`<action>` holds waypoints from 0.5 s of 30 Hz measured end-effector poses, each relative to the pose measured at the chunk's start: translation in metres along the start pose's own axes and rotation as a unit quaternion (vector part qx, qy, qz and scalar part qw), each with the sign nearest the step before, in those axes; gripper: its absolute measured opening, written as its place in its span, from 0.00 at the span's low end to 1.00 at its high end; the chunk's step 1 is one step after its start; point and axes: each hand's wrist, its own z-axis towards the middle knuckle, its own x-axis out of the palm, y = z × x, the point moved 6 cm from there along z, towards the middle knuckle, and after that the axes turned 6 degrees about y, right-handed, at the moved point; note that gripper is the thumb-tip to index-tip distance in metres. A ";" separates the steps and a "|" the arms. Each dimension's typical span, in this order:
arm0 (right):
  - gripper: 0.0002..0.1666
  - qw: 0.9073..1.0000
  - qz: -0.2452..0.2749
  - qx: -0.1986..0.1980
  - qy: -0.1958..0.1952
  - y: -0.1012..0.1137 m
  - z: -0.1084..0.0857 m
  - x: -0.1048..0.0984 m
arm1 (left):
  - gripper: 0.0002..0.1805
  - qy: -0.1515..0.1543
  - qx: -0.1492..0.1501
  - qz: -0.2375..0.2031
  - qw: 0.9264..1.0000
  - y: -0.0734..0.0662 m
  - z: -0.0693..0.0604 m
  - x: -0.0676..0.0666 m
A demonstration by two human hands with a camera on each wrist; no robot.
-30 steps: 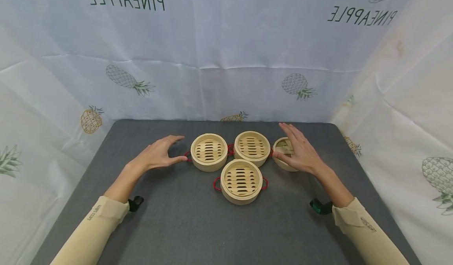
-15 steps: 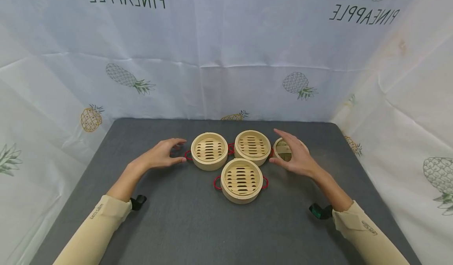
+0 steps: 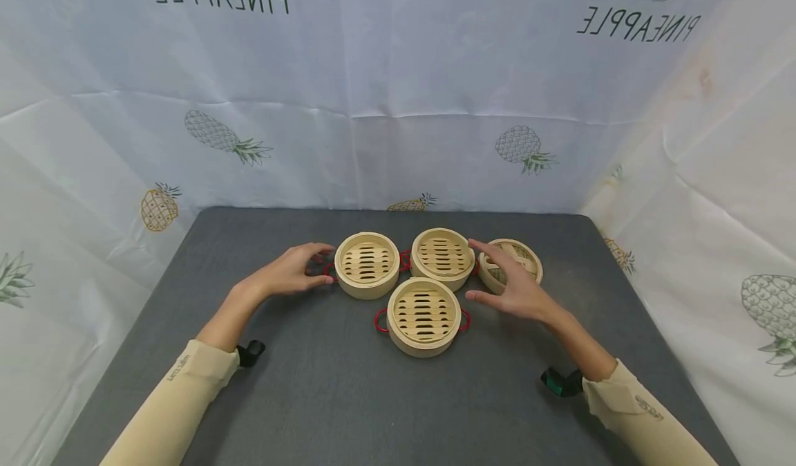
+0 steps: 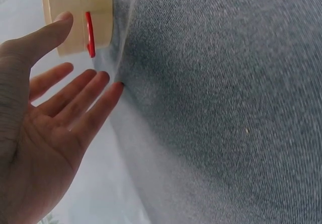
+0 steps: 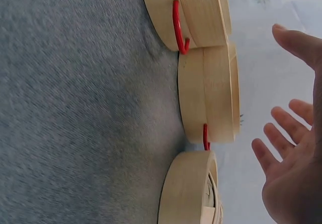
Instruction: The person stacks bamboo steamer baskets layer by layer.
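Note:
Three round bamboo steamer baskets with red handles stand close together: the left basket (image 3: 367, 292), the back middle basket (image 3: 443, 258) and the front basket (image 3: 421, 348). To their right lies a woven bamboo steamer lid (image 3: 528, 258), partly covered by my right hand (image 3: 517, 286). That hand hovers with thumb and fingers apart, fingertips near the right side of the back middle basket. My left hand (image 3: 289, 270) is beside the left basket, its fingers loosely bent around the red handle (image 4: 90, 38) without visibly gripping it. In the left wrist view the palm holds nothing.
A dark grey table (image 3: 348, 404) carries everything. Behind and at both sides hangs a white curtain (image 3: 398, 72) printed with pineapples. Black wrist straps (image 3: 251, 353) sit at my cuffs.
My right hand has moved left across the lid toward the back middle basket, uncovering more of the lid. My left hand has shifted slightly right, closer to the left basket. The baskets stay put.

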 end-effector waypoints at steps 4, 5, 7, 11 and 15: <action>0.57 1.000 0.012 -0.027 0.000 0.006 -0.004 0.004 | 0.37 0.000 0.015 -0.004 1.000 -0.002 0.003 0.002; 0.56 0.999 0.016 -0.032 -0.001 0.007 -0.005 0.005 | 0.37 -0.001 0.017 -0.005 1.000 -0.002 0.004 0.003; 0.56 0.999 0.029 -0.040 -0.001 0.008 -0.007 0.008 | 0.36 -0.003 0.022 -0.004 1.000 -0.003 0.005 0.003; 0.55 0.998 0.056 -0.042 0.000 0.009 -0.012 0.016 | 0.36 -0.008 0.023 -0.007 1.000 -0.003 0.006 0.004; 0.54 0.996 0.077 -0.045 0.001 0.009 -0.017 0.025 | 0.37 -0.010 0.021 -0.012 1.000 -0.004 0.007 0.005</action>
